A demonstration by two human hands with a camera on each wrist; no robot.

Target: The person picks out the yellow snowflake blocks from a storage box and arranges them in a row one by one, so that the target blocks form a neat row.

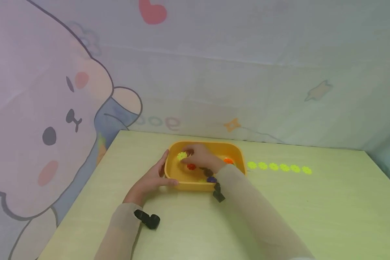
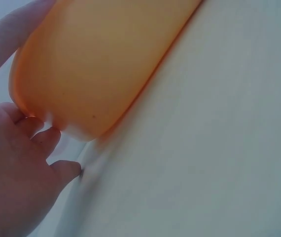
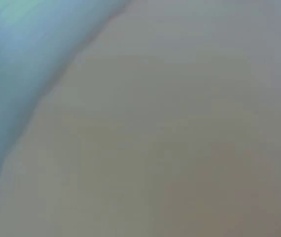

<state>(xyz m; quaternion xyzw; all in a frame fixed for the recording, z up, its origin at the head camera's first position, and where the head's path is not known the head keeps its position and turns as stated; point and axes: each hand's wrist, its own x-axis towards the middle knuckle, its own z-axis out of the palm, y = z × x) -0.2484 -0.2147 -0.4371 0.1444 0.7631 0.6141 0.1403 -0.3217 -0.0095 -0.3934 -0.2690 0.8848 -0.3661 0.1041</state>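
A yellow-orange plastic tub holds several small flower-shaped discs. My left hand grips its left end, thumb over the front rim and fingers along the outer wall; the left wrist view shows the fingertips against the tub. Inside the tub, my right hand has its thumb and forefinger at either side of a yellow disc, pinching it. Close by lie a red disc, a brown disc, a purple disc and an orange disc. Blur fills the right wrist view.
To the right of the tub, several yellow discs form a row on the pale table. Behind the table hangs a printed cloth with cartoon figures. Each wrist carries a small black camera.
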